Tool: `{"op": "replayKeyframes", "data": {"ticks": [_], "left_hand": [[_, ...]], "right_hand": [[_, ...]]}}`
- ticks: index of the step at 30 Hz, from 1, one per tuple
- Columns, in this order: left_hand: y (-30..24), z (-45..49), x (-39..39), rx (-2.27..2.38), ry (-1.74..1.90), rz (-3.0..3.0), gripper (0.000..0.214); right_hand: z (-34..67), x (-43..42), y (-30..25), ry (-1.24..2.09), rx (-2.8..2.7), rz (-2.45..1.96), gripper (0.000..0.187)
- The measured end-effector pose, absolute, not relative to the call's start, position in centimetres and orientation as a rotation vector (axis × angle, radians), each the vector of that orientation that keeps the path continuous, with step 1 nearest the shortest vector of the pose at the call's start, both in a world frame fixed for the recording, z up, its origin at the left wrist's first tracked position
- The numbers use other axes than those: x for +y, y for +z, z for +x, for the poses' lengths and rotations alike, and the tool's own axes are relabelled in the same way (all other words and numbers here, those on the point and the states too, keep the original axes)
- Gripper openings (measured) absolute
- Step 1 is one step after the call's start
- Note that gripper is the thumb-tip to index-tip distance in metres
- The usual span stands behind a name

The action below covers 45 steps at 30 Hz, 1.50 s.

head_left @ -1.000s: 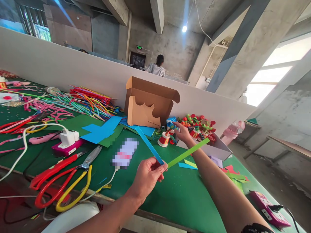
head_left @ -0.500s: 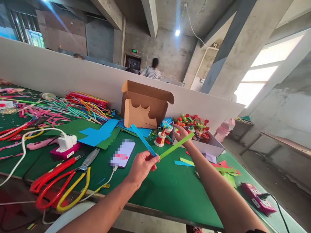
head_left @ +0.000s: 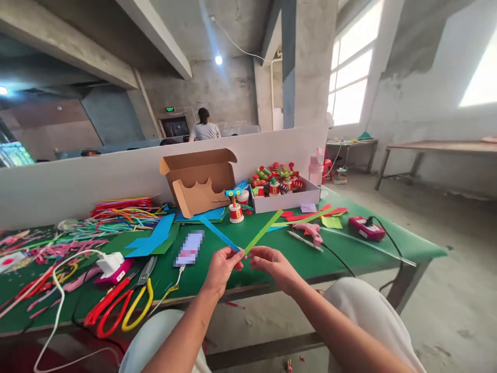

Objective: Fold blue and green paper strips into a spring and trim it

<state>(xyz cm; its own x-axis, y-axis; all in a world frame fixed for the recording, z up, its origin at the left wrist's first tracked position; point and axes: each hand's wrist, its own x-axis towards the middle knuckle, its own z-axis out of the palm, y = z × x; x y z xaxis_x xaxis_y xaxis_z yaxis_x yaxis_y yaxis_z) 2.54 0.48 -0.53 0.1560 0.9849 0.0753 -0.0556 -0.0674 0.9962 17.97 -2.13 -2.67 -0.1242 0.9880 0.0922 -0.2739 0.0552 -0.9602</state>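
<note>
My left hand (head_left: 223, 269) is closed in a pinch on the joined ends of a blue paper strip (head_left: 218, 233) and a green paper strip (head_left: 264, 231), which spread upward in a V. Just right of that joint is my right hand (head_left: 275, 265), its fingers curved but apart, holding nothing that I can see. Beyond the strips a small figure made from a paper cup (head_left: 236, 212) stands on the table, with a blue head, round eyes and a coiled neck. A white box (head_left: 287, 201) of similar figures sits behind to the right.
On the green table (head_left: 186, 290) lie red-and-yellow scissors (head_left: 126, 305), a phone (head_left: 189, 248), blue card (head_left: 155, 235), pipe cleaners (head_left: 124, 212), a pink glue gun (head_left: 310, 231) and a purple power socket (head_left: 367, 228). An open cardboard box (head_left: 198, 191) leans near a white partition (head_left: 128, 178).
My right hand has drawn back from beside the cup figure to the joined ends of the strips. The view has turned right. My left hand still pinches both strips.
</note>
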Motion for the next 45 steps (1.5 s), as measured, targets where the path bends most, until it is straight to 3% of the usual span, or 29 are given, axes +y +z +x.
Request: {"op": "replayKeyframes", "data": {"ticks": [13,27,34,39,45], "left_hand": [[-2.4,4.2,-0.4,1.065,1.182,1.292,0.053],[-3.1,3.5,0.9,1.072,1.171,1.318,0.050],[-3.1,2.6,3.0,0.984,1.032,1.487,0.038],[-0.4,1.3,11.0,1.630,1.328,1.787,0.012],[-0.1,3.0,18.2,1.912,1.297,1.871,0.021]], "right_hand": [[16.4,-0.4,-5.1,1.217,-1.022,-0.903,0.037],[16.4,-0.6,-4.1,1.259,-1.007,-0.957,0.041],[17.3,-0.5,-3.5,1.249,-0.826,-0.918,0.043],[19.4,-0.8,-2.6,1.288,-0.732,-0.913,0.044],[21.6,-1.7,-1.4,1.134,-0.591,-0.880,0.043]]}}
